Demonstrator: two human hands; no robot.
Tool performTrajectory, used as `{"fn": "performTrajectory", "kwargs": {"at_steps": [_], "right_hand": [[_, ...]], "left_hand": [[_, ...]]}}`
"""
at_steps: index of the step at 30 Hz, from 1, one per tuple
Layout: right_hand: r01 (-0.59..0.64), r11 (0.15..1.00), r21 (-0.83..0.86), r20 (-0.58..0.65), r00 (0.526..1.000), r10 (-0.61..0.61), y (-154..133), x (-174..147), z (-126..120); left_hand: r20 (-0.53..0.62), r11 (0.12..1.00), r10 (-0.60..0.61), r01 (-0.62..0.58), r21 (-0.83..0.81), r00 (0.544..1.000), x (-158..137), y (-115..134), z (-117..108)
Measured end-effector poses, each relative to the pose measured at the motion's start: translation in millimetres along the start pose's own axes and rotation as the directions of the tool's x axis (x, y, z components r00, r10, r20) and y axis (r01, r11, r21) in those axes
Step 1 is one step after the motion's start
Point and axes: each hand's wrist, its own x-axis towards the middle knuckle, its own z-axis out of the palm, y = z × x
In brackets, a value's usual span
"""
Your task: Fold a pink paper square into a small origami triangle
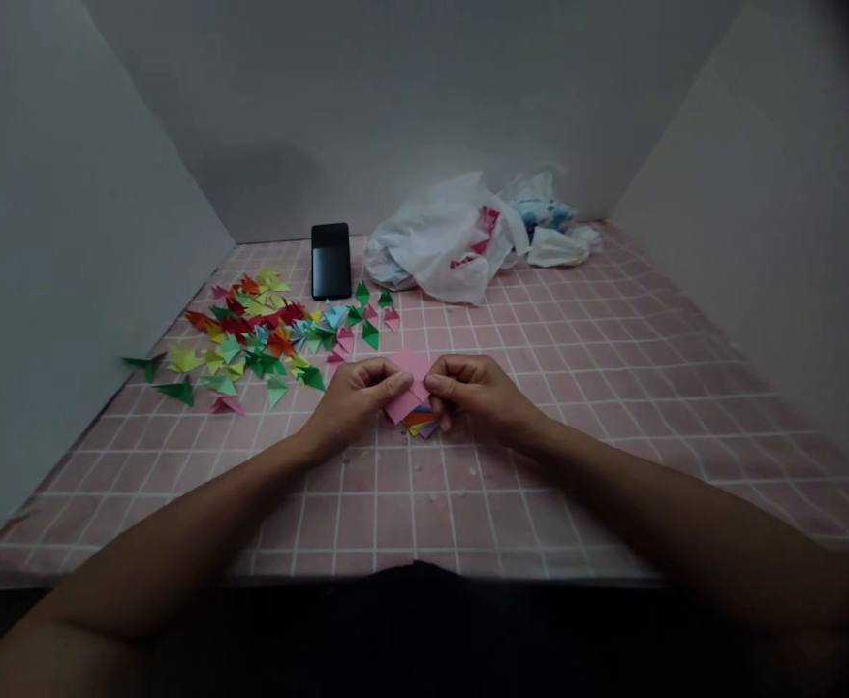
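Observation:
A pink sheet of origami paper (408, 366) is held up between both hands, with fold lines or a flap showing near its lower middle. My left hand (358, 396) pinches its left side, thumb on top. On the other side my right hand (479, 393) grips the right edge between thumb and fingers. Just below the pink paper, a small stack of coloured paper (421, 423) lies on the tablecloth, partly hidden by the pink sheet and my right fingers. Many small folded paper pieces (265, 339) in red, green, yellow, blue and pink are spread to the left.
A black phone (330, 262) lies behind the folded pieces. White plastic bags (439, 237) with red print are heaped at the back, a blue-patterned packet (545, 215) beside them. The pink checked tablecloth (613, 368) runs up to grey walls on three sides.

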Motion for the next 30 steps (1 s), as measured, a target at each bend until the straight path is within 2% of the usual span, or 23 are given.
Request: {"fn": "performTrajectory", "kwargs": {"at_steps": [2,4,8,11,14,17,20,23,30], "right_hand": [[-0.029,0.995,0.100,0.021,0.999,0.027,0,2,-3],[-0.061,0.980,0.192,0.025,0.998,0.057,1,3,-5],[-0.128,0.949,0.289,0.095,0.990,0.105,5,4,-5],[-0.173,0.959,0.225,0.176,0.975,0.135,7,1,-1],[-0.136,0.984,0.114,0.088,0.988,0.126,6,-1,1],[-0.001,0.999,0.041,-0.071,0.997,0.004,2,0,-1],[0.082,0.996,-0.042,-0.071,0.994,-0.085,0,1,-2],[0.043,0.997,-0.071,-0.018,0.999,-0.044,2,-1,1],[0.044,0.998,-0.043,-0.054,0.997,-0.046,5,-6,8]], "left_hand": [[0.021,0.994,-0.007,0.010,-0.108,1.000,3,-1,-4],[0.015,0.989,0.045,-0.042,-0.143,0.999,6,-3,-7],[0.064,0.964,0.264,-0.263,-0.026,0.962,6,-2,-6],[0.094,0.939,0.336,-0.341,0.044,0.937,3,3,-4],[0.039,0.957,0.277,-0.279,0.080,0.960,0,7,-2],[0.067,0.994,0.090,-0.094,0.062,0.994,-1,8,-1],[0.131,0.997,-0.062,0.055,0.053,0.989,-1,7,1],[0.107,0.997,-0.077,0.077,0.006,0.991,-1,6,4],[0.044,0.995,-0.068,0.071,-0.073,0.997,-3,6,8]]}}
